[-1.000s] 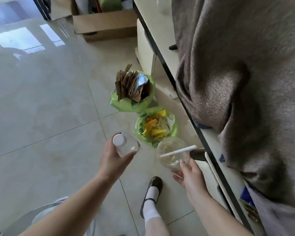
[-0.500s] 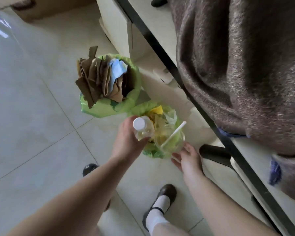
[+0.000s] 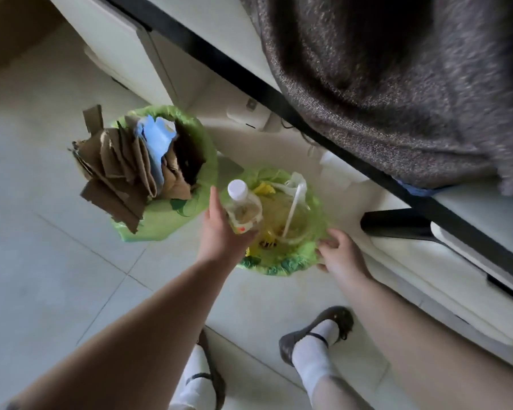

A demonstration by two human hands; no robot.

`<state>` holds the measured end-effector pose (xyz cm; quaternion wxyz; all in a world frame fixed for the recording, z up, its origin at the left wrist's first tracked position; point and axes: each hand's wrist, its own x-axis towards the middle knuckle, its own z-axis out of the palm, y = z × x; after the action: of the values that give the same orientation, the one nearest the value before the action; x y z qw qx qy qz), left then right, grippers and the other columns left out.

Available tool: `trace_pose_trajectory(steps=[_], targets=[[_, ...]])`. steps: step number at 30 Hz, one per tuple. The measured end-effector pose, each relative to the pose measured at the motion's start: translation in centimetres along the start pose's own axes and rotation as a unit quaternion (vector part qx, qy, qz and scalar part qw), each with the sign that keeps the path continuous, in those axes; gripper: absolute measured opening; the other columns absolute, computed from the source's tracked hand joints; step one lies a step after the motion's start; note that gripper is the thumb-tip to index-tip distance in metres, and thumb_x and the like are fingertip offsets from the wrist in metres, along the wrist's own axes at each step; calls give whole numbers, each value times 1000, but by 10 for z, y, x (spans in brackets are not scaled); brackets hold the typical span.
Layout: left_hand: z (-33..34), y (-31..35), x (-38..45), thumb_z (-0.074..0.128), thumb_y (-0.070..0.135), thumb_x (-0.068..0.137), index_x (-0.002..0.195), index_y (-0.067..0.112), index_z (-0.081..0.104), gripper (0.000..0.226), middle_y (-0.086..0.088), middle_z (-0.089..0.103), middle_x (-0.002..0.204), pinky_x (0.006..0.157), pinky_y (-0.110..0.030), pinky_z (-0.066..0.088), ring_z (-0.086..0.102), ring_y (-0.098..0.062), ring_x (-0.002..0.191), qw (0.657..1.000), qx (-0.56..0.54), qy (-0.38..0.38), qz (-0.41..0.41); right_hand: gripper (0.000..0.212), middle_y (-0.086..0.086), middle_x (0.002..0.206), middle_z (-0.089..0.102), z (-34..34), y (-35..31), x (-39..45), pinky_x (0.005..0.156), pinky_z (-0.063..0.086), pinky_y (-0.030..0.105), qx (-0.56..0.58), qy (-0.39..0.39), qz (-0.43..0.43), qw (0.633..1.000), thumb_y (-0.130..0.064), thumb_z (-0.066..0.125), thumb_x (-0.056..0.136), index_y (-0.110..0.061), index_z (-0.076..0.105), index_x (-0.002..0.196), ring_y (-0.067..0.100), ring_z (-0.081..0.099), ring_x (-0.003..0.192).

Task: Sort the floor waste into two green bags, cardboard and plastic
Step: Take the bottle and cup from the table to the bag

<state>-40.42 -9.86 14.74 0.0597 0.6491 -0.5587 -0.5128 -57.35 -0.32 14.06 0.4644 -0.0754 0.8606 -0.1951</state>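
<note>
Two green bags stand on the tiled floor. The cardboard bag (image 3: 160,226) on the left is stuffed with brown cardboard pieces (image 3: 116,173) and a blue sheet. The plastic bag (image 3: 282,261) on the right holds yellow and white plastic scraps. My left hand (image 3: 219,235) grips a small clear bottle with a white cap (image 3: 243,208) over that bag's left rim. A clear plastic cup with a white straw (image 3: 293,226) sits low inside the bag's mouth. My right hand (image 3: 341,255) is at the bag's right rim, fingers curled beside the cup. Whether they still hold the cup is unclear.
A white desk with a black edge (image 3: 279,99) runs diagonally above the bags, with a grey cloth (image 3: 397,84) hanging over it. A black chair leg (image 3: 397,226) lies right of the plastic bag. My two shoes (image 3: 317,335) stand on the floor tiles below.
I have bent closer to the bags. The cup with the straw has dropped from above the bag into its mouth, and my left hand has brought the bottle over the bag's left rim.
</note>
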Motion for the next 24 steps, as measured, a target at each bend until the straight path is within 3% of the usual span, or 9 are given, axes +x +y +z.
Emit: trace_pose_trajectory(steps=[2, 5, 8, 9, 11, 16, 20, 24], targets=[[-20, 11, -23, 79, 20, 71, 150, 20, 7, 107, -8, 25, 153, 114, -38, 27, 30, -24, 139, 1000, 2, 3, -9, 41, 4, 115, 60, -19, -4, -36, 89, 53, 45, 46, 5, -3, 999, -13, 58, 89, -16, 51, 130, 20, 60, 102], [-49, 35, -69, 79, 20, 71, 146, 21, 24, 93, -4, 38, 145, 106, -45, 40, 42, -22, 131, 1000, 6, 7, 16, 39, 7, 112, 57, -47, -10, -99, 81, 52, 39, 126, 17, -8, 992, -5, 57, 89, -11, 53, 127, 18, 57, 96], [-74, 75, -124, 76, 13, 75, 135, 19, 39, 71, 3, 49, 127, 80, -20, 53, 54, -13, 111, 998, -52, -31, 35, 35, 9, 119, 60, -72, -6, -164, 93, 51, 46, 149, 38, -24, 988, -6, 58, 88, -13, 56, 123, 18, 59, 96], [-80, 92, -142, 74, 8, 76, 131, 19, 41, 65, 5, 51, 121, 70, -10, 50, 55, -11, 105, 995, -74, -54, 44, 35, 9, 122, 61, -81, -4, -184, 95, 49, 48, 155, 43, -27, 987, -7, 58, 88, -15, 57, 121, 18, 59, 96], [-88, 118, -177, 70, 0, 78, 126, 17, 45, 57, 4, 54, 115, 60, -3, 48, 58, -12, 100, 989, -82, -99, 66, 34, 9, 126, 60, -100, 4, -224, 97, 48, 48, 190, 55, -26, 980, -8, 58, 88, -17, 58, 121, 18, 60, 98], [-78, 179, -246, 67, -2, 80, 120, 10, 50, 45, -6, 59, 114, 60, -3, 48, 61, -18, 99, 975, -38, -182, 121, 32, 8, 126, 60, -156, 42, -308, 95, 50, 48, 272, 103, -25, 957, -7, 58, 88, -21, 59, 117, 21, 64, 106], [-31, 228, -303, 68, -3, 79, 111, 15, 52, 40, -5, 62, 109, 78, -19, 51, 63, -22, 99, 955, -13, -252, 157, 29, 4, 124, 61, -223, 84, -355, 96, 50, 46, 335, 160, -16, 928, -8, 58, 88, -30, 58, 106, 21, 63, 108], [50, 267, -362, 68, -4, 78, 96, 27, 56, 38, 1, 63, 103, 88, -31, 48, 64, -20, 92, 926, 22, -321, 198, 29, -2, 116, 59, -306, 142, -380, 94, 51, 45, 398, 231, 6, 888, -8, 56, 90, -21, 58, 116, 11, 64, 90]])
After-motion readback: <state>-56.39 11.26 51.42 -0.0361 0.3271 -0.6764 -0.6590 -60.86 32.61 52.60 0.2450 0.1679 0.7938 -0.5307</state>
